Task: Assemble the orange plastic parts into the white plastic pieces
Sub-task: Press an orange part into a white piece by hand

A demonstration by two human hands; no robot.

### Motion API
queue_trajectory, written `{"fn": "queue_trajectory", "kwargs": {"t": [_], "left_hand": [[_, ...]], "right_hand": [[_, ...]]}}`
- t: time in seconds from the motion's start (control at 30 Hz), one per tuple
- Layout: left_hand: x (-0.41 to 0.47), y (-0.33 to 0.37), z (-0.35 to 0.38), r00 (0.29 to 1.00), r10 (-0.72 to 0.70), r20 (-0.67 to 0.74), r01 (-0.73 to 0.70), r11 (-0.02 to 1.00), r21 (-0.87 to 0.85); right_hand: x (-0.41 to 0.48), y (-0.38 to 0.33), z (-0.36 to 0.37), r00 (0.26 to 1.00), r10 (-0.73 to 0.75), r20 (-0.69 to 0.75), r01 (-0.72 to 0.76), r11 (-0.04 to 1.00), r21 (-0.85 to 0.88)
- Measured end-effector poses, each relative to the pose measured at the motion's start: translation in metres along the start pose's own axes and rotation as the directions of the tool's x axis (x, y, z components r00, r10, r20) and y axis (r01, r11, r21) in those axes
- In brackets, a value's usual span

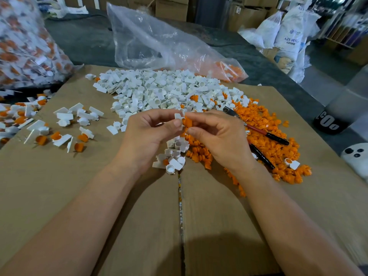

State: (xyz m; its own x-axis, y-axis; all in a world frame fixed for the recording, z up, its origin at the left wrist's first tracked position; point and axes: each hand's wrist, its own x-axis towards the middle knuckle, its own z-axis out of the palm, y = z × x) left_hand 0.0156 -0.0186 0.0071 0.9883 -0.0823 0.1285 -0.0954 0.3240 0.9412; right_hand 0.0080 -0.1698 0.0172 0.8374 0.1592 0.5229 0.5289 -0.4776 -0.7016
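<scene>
Over the middle of the tabletop [99,196], I have the left hand [151,134] pinching a white piece [178,116] and the right hand [217,136] pinching an orange part [187,122] that touches it. If I press it in tilted, I judge it could jam or slip into the orange pile [278,154] below.

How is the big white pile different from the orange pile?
The white pile holds pieces with cups and flat tabs; the orange pile holds small round plugs. The white pile lies further back; the orange pile lies nearer, on the right. A black-handled tool lies on the orange pile, not the white pile. Both rest on cardboard.
</scene>
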Motion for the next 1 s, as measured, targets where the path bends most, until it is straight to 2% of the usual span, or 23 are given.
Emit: {"fn": "queue_trajectory", "kwargs": {"t": [0.13,0.33,0.67,0.87,1.0], "left_hand": [[0.0012,0.0007,-0.0012,0.997,-0.051,0.049,0.055,0.996,-0.069],[-0.0001,-0.0008,0.0001,0.998,-0.035,0.042,0.036,0.999,-0.025],[-0.0008,-0.0001,0.0007,0.998,-0.038,0.053,0.04,0.999,-0.033],[-0.0016,-0.0011,-0.0002,0.999,-0.038,0.034,0.037,0.998,0.047],[-0.0016,0.0004,0.0007,0.999,-0.047,0.026,0.046,0.997,0.057]], "right_hand": [[0.0005,0.0022,-0.0002,0.999,0.007,-0.032,-0.005,0.999,0.045],[-0.0004,0.0048,0.0006,0.998,0.059,-0.011,-0.057,0.988,0.142],[-0.0016,0.002,0.0028,0.998,0.047,-0.044,-0.042,0.993,0.113],[-0.0026,0.004,0.0066,0.995,0.095,-0.031,-0.09,0.986,0.143],[-0.0026,0.0042,0.0086,0.997,0.066,-0.038,-0.061,0.989,0.134]]}}
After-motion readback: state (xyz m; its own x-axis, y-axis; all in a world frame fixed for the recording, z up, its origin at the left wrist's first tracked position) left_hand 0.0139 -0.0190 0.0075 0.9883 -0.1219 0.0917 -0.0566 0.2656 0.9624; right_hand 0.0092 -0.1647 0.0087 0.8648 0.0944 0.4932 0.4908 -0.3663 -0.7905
